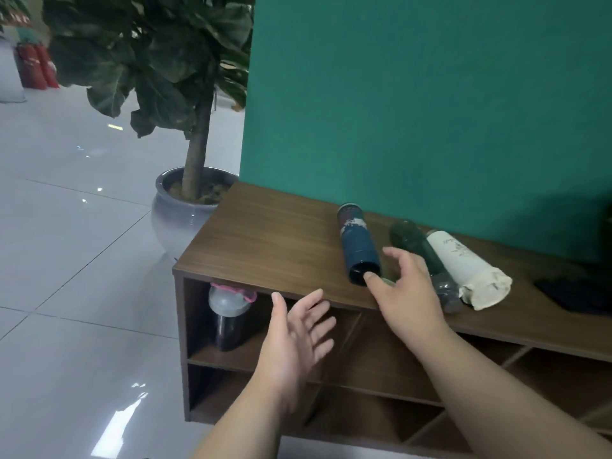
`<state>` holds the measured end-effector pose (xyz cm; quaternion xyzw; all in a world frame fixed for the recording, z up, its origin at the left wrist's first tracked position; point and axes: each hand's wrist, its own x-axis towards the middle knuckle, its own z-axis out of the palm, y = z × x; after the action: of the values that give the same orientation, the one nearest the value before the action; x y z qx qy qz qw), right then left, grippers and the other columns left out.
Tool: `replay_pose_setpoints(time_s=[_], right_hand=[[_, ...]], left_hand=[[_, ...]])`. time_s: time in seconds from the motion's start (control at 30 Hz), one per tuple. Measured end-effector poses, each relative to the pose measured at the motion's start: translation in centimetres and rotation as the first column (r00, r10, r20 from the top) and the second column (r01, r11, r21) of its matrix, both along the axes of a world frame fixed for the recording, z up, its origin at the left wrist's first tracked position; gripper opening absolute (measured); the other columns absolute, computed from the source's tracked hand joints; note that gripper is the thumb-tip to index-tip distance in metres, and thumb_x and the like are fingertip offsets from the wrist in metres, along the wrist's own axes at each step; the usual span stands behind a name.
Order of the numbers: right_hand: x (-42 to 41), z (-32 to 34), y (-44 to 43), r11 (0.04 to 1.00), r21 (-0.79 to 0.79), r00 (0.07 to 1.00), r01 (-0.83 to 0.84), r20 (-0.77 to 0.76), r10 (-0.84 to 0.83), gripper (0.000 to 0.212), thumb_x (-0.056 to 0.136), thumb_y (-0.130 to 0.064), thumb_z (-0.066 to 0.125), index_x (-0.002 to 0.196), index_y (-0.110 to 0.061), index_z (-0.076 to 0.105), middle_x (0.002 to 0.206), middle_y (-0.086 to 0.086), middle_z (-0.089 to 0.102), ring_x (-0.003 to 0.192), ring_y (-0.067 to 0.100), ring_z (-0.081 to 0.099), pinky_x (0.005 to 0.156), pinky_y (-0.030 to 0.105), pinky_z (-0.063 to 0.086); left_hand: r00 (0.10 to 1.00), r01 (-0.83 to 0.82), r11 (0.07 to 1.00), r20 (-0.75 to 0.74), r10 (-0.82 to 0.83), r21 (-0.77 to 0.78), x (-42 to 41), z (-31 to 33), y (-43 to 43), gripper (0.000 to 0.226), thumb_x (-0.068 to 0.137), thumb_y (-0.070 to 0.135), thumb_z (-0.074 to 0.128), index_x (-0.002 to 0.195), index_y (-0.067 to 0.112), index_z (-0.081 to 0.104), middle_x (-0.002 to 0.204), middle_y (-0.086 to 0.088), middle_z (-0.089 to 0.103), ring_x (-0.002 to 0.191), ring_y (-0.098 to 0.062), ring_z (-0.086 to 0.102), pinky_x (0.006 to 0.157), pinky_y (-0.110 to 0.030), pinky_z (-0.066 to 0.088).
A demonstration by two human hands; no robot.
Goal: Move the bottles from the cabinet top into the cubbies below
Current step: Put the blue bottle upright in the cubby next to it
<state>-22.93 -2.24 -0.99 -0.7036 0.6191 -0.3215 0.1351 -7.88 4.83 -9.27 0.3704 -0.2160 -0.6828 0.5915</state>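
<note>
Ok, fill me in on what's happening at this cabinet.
A person is clearing bottles off the cabinet top into the cubbies. The right hand is open, reaching at the near end of the blue bottle, which lies on its side; no grip yet. A dark green bottle and a white bottle lie beside it. The left hand is open and empty in front of the cubbies. One shaker bottle already stands in the top-left cubby.
</note>
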Motion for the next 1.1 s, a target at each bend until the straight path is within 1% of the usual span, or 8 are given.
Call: replay_pose_setpoints(time_s=[0.13, 0.23, 0.37, 0.5, 0.63, 0.77, 0.97, 1.1], right_hand=[[1.9, -0.6, -3.4, 0.999, -0.023, 0.975, 0.034, -0.221, -0.038, 0.064, 0.083, -0.049, 0.068, 0.138, -0.020, 0.053, 0.137, 0.004, 0.051, 0.121, 0.023, 0.053, 0.103, 0.038, 0.045], [3.3, -1.0, -5.1, 0.994, 0.023, 0.938, 0.105, -0.334, -0.091, 0.075, 0.082, -0.059, 0.065, 0.143, -0.020, 0.046, 0.134, 0.006, 0.050, 0.114, 0.027, 0.058, 0.092, 0.039, 0.050], [4.3, -1.4, -6.2, 0.980, 0.089, 0.910, 0.176, -0.395, -0.127, 0.072, 0.080, -0.056, 0.065, 0.138, -0.021, 0.040, 0.122, 0.006, 0.050, 0.099, 0.031, 0.062, 0.072, 0.037, 0.048], [4.0, -1.2, -6.1, 0.988, 0.048, 0.931, 0.144, -0.346, -0.119, 0.065, 0.080, -0.041, 0.064, 0.139, -0.023, 0.044, 0.116, 0.007, 0.053, 0.094, 0.030, 0.060, 0.074, 0.036, 0.048], [3.2, 0.3, -4.1, 0.996, -0.060, 0.970, 0.071, -0.230, -0.083, 0.064, 0.083, -0.034, 0.067, 0.142, -0.021, 0.047, 0.126, 0.009, 0.055, 0.109, 0.028, 0.057, 0.092, 0.038, 0.049], [2.4, 2.4, 0.6, 0.993, -0.118, 0.992, -0.005, -0.122, -0.009, 0.060, 0.081, -0.032, 0.072, 0.137, -0.024, 0.051, 0.127, -0.001, 0.055, 0.106, 0.015, 0.054, 0.087, 0.028, 0.041], [-0.9, 6.1, 10.2, 0.994, -0.071, 0.992, -0.078, 0.091, 0.085, 0.045, 0.073, -0.030, 0.078, 0.110, -0.041, 0.056, 0.099, -0.022, 0.063, 0.087, -0.008, 0.060, 0.071, 0.013, 0.040], [-2.4, 5.6, 13.8, 0.987, 0.073, 0.989, -0.145, 0.031, 0.143, 0.040, 0.068, -0.032, 0.078, 0.101, -0.041, 0.057, 0.095, -0.022, 0.065, 0.087, -0.005, 0.061, 0.072, 0.018, 0.046]], left_hand=[[1.000, 0.028, 0.999, 0.008, -0.028, 0.017, -0.5, -1.6, -0.8, 0.083, 0.086, 0.077, 0.006, 0.129, 0.030, 0.059, 0.153, -0.010, 0.050, 0.135, -0.031, 0.052, 0.117, -0.050, 0.034], [0.996, 0.063, 0.998, -0.066, -0.064, -0.011, 0.6, -1.7, -1.6, 0.083, 0.092, 0.074, 0.004, 0.138, 0.027, 0.055, 0.151, -0.016, 0.051, 0.134, -0.031, 0.054, 0.117, -0.051, 0.035], [0.989, 0.137, 0.989, -0.047, -0.140, -0.050, 1.7, -1.2, -2.1, 0.088, 0.089, 0.077, 0.006, 0.144, 0.026, 0.050, 0.151, -0.016, 0.052, 0.135, -0.033, 0.052, 0.118, -0.054, 0.033], [0.992, 0.125, 0.988, -0.018, -0.127, -0.088, 1.7, -1.2, -1.7, 0.092, 0.069, 0.082, 0.021, 0.136, 0.030, 0.056, 0.147, -0.009, 0.057, 0.131, -0.028, 0.057, 0.114, -0.050, 0.039], [0.999, 0.034, 0.990, 0.016, -0.033, -0.136, 1.9, -1.8, -1.1, 0.090, 0.073, 0.085, 0.027, 0.137, 0.031, 0.059, 0.147, -0.001, 0.059, 0.128, -0.020, 0.062, 0.108, -0.046, 0.045], [1.000, -0.003, 0.988, 0.019, 0.006, -0.156, 1.7, -1.8, 0.0, 0.096, 0.065, 0.090, 0.035, 0.141, 0.034, 0.053, 0.149, 0.001, 0.056, 0.127, -0.020, 0.064, 0.107, -0.045, 0.046], [0.988, -0.130, 0.991, -0.081, 0.129, -0.009, 1.7, -2.3, 1.7, 0.086, 0.084, 0.082, 0.013, 0.149, 0.035, 0.044, 0.151, -0.005, 0.053, 0.127, -0.029, 0.062, 0.106, -0.048, 0.044], [0.982, -0.123, 0.986, -0.131, 0.137, 0.112, 1.0, -3.1, 2.9, 0.090, 0.089, 0.082, 0.007, 0.140, 0.027, 0.057, 0.133, -0.010, 0.070, 0.120, -0.031, 0.067, 0.103, -0.050, 0.047]])
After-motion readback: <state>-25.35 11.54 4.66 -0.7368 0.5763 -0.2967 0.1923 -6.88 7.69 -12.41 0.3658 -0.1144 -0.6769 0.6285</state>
